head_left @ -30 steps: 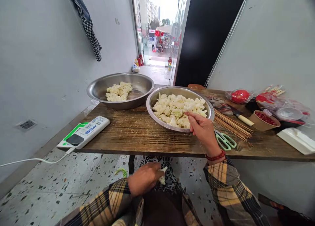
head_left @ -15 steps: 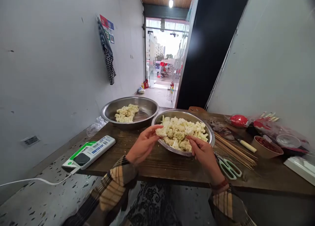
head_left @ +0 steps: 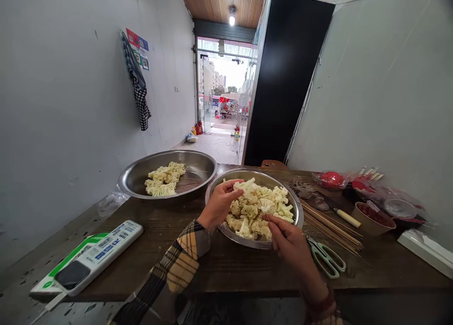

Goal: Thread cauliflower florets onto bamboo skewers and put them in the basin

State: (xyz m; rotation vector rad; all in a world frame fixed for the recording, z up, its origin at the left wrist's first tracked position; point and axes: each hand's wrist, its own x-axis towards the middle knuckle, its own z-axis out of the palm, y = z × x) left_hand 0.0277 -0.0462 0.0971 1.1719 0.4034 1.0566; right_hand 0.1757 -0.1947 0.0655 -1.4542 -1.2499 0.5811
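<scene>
Slanting up-left lengthwise, thin skewer (head_left: 266, 217) pinched in right hand (head_left: 288, 239), cauliflower floret (head_left: 249, 187) clamped in left hand (head_left: 220, 202)

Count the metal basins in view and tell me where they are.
2. The left basin holds a smaller heap of cauliflower; the right basin, beside it, holds a larger heap, with the left hand over it.

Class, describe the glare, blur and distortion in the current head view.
Head view: lamp and sky glare nearly white; black panel bears a soft sheen. Head view: cauliflower looks sharper than the dim, blurred bracelet. Head view: the black panel leans, likely wide-angle distortion.
</scene>
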